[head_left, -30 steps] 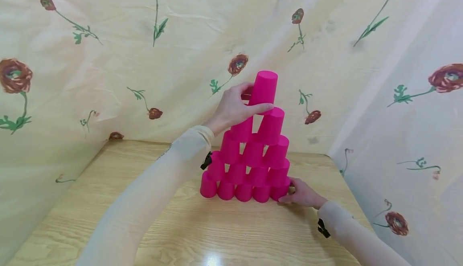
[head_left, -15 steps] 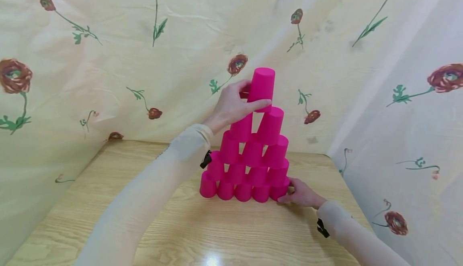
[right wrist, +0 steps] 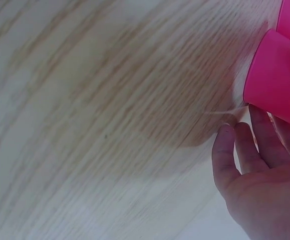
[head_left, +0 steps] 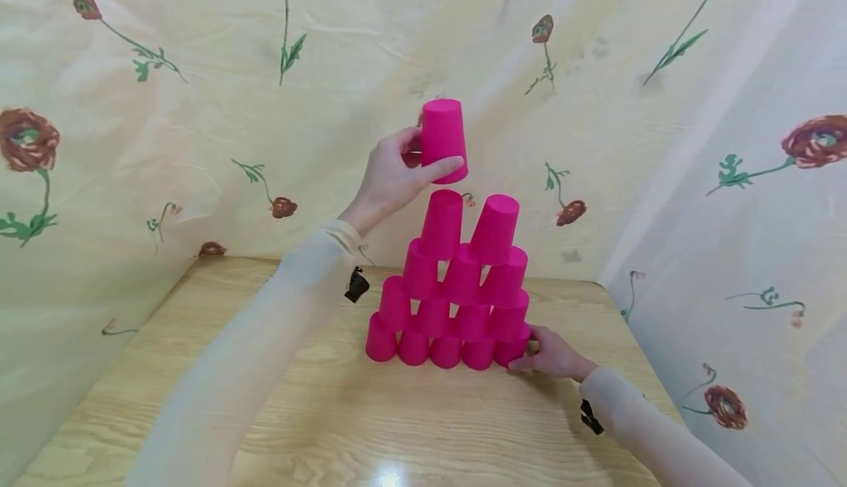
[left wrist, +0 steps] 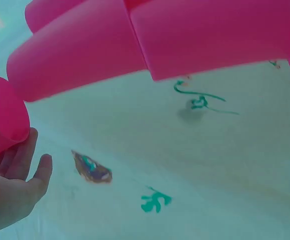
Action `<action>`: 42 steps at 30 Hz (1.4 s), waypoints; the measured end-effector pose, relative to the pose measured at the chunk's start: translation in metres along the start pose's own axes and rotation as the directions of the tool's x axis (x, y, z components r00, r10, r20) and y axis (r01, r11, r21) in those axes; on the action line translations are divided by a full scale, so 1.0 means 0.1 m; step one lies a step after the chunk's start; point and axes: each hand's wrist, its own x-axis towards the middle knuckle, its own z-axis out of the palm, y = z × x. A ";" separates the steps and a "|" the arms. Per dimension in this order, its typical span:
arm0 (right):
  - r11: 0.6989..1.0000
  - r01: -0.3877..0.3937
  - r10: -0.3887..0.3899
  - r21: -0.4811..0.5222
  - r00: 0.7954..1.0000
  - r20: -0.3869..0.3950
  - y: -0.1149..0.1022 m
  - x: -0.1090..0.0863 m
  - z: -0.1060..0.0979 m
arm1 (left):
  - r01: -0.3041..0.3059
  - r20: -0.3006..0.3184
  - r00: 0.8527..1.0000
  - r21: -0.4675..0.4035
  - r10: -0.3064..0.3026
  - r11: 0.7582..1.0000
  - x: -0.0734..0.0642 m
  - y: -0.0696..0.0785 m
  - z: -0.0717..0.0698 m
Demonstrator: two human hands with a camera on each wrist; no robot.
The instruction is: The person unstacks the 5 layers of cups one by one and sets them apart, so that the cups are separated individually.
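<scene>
My left hand [head_left: 390, 176] grips an upside-down pink cup [head_left: 442, 134] by its lower part, thumb in front, in the air above the stack. In the left wrist view its open rim shows at the left edge, by the fingers [left wrist: 22, 160]. Below stands a pyramid of upside-down pink cups, with two cups, a left one [head_left: 442, 226] and a right one [head_left: 495, 229], on its top row. My right hand [head_left: 554, 354] holds the bottom row's rightmost cup [head_left: 509, 347] at its right side; the right wrist view shows the thumb and fingers around that cup [right wrist: 274, 75].
The pyramid stands on a light wooden table [head_left: 370, 421]. A flower-printed cloth [head_left: 344, 119] hangs behind it, and another cloth side [head_left: 761, 237] rises along the right edge.
My left hand has lifted the cup off the pyramid's top and moved up and to the left with it. Both cups of the row below are now uncovered. The right hand has stayed in place.
</scene>
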 end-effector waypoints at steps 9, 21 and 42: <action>1.000 0.006 -0.006 0.000 1.000 0.001 0.00 0.00 -0.01 | 0.087 -0.049 0.995 0.068 -0.084 0.994 -0.13 -0.20 -0.38; 1.000 -0.010 0.010 -0.010 1.000 -0.011 -0.02 -0.01 0.01 | 0.265 -0.081 0.964 0.185 -0.254 0.946 -0.46 -0.63 -0.90; 0.997 -0.080 0.080 0.012 0.997 -0.012 -0.05 -0.01 0.03 | 0.496 -0.167 0.868 0.328 -0.467 0.804 -1.23 -1.52 -1.65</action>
